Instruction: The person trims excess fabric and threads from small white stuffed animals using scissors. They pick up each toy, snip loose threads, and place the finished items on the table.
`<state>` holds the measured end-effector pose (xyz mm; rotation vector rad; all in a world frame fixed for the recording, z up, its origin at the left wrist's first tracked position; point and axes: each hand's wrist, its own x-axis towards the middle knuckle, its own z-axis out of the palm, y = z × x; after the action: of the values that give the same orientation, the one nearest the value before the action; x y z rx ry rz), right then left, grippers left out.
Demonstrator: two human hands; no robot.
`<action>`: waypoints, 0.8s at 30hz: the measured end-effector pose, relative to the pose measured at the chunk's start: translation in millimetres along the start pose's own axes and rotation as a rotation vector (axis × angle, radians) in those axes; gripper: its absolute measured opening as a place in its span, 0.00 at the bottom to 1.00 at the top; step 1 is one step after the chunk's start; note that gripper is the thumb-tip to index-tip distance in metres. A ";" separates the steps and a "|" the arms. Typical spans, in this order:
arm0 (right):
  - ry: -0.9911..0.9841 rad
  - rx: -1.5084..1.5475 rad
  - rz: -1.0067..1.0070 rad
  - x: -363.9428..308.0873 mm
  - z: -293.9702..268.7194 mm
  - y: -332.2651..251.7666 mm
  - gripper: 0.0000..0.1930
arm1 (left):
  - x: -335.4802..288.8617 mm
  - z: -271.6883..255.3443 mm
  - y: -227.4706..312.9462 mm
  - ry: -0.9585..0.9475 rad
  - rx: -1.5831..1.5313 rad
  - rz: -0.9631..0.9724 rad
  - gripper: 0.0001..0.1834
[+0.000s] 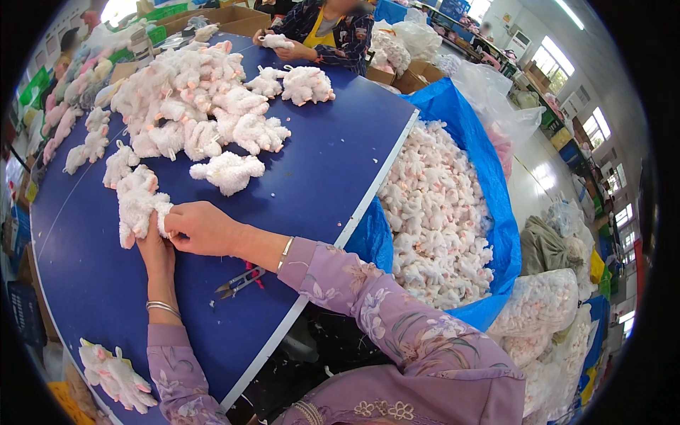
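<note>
A white fluffy plush toy (pixel 136 202) with pinkish tips is between my hands above the blue table. My left hand (pixel 154 244) grips its lower end from beneath, partly hidden by the plush. Against the toy's right side, my right hand (pixel 202 228) pinches with bent fingers; what lies in the fingertips is too small to make out. Just beyond, another white plush piece (pixel 120 164) touches or nearly touches the held one. Thread snips (pixel 241 282) rest on the table near my right forearm, beside a small pink-red item.
A heap of white plush toys (pixel 191 99) covers the far table. Right of the table edge, a blue-lined bin (pixel 489 205) holds many small white-pink pieces. More plush toys (pixel 117 375) lie near left. Across the table, a co-worker (pixel 319 35) handles a white plush.
</note>
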<state>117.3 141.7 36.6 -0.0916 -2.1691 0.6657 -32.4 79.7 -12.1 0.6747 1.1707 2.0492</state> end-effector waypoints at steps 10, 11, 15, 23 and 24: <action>0.101 0.021 0.304 -8.5 0.6 22.8 0.14 | -5.3 6.8 7.4 -0.001 -0.010 -0.088 0.14; 0.073 0.055 0.328 -8.2 2.3 24.3 0.14 | -5.9 8.0 7.5 -0.002 -0.022 -0.086 0.15; -0.016 0.200 0.386 -5.7 3.0 14.4 0.16 | -6.0 2.6 9.0 -0.014 -0.059 -0.093 0.15; 0.062 0.377 0.489 -3.2 5.6 10.4 0.12 | -5.0 -0.2 6.3 -0.036 -0.039 -0.096 0.17; 0.137 0.423 0.511 -5.1 13.9 18.0 0.12 | -4.8 1.3 5.8 -0.045 -0.018 -0.082 0.17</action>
<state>107.2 149.6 17.1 -0.4613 -1.8354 1.3517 -30.1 74.6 -6.9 0.6497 1.1346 1.9647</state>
